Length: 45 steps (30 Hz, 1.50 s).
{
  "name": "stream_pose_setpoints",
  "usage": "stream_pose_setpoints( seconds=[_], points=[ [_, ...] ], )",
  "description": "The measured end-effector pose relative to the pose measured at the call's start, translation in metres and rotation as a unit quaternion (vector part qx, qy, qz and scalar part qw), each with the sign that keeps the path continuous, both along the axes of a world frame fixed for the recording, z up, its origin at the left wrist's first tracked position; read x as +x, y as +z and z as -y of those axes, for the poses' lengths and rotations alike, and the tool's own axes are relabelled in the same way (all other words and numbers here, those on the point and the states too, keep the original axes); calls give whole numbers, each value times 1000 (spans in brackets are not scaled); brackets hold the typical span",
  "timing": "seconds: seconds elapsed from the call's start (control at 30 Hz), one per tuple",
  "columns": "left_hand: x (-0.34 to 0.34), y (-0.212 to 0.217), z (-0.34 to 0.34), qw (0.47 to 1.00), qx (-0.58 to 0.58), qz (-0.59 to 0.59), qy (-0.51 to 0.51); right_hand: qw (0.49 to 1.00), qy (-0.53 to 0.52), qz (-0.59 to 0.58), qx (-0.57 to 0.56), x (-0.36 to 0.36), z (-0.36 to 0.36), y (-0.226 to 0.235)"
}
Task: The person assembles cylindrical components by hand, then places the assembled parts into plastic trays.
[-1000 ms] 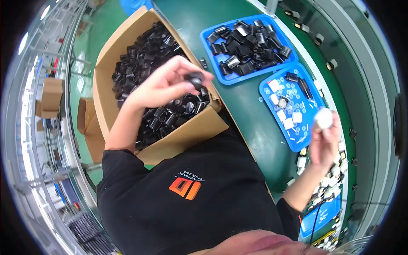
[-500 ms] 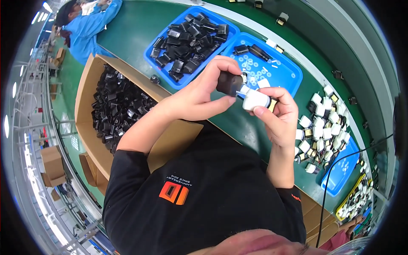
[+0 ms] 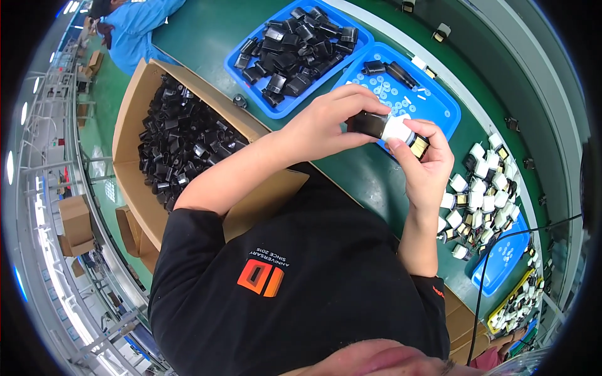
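Note:
Between finger and thumb of my left hand (image 3: pixel 329 122) is a dark, glossy plastic shell (image 3: pixel 369 123). My right hand (image 3: pixel 426 156) pinches a white plastic part (image 3: pixel 398 128) with a black and yellowish end. The shell and the white part meet end to end; how deep one sits in the other is hidden. Both are held above the near edge of a blue tray (image 3: pixel 446 122) that contains small clear discs and a few black shells. Left of it, a second blue tray (image 3: pixel 233 70) is heaped with black shells.
A cardboard box (image 3: pixel 128 135) full of black pieces (image 3: pixel 182 141) stands at my left. White parts (image 3: pixel 483 194) lie piled on the green table at right, beside another blue tray (image 3: pixel 492 276) and a black cable (image 3: pixel 481 282). A person in blue (image 3: pixel 135 34) works at the far left.
Apart half a second ago, the black shell and the white part are now brought together. Both hands have shifted slightly right, and the whole view has moved a little.

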State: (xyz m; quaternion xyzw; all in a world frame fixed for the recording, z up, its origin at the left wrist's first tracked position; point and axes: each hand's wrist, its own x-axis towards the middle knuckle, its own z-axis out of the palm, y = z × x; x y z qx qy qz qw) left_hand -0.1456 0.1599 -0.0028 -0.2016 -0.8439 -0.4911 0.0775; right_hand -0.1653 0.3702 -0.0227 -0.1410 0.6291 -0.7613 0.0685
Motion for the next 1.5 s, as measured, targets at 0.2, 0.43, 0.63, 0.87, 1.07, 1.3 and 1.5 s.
stream_pose_setpoints(
  seconds=[0.2, 0.43, 0.63, 0.87, 1.07, 1.3, 1.5],
  points=[
    [-1, -2, 1, 1000, -3, -26, 10, 997, 7, 41, -63, 0, 4, -8],
    [0, 1, 3, 1000, -2, -5, 7, 992, 25, 82, -98, -1, 3, -14],
    [0, 1, 3, 999, -16, -27, -9, 993, 38, 85, -77, -7, 0, -15],
    [-1, -3, 3, 999, -15, -38, 4, 982, 13, 116, -148, -1, 14, -17],
    [-2, -4, 4, 1000, -9, -28, 8, 985, 20, 112, -126, 0, 11, -22],
    [-4, 1, 2, 996, -61, -57, -17, 981, 123, 118, -88, -11, 11, -14],
    [10, 23, -18, 975, 184, 115, -35, 917, 162, 151, -333, -8, -4, -37]
  ],
)
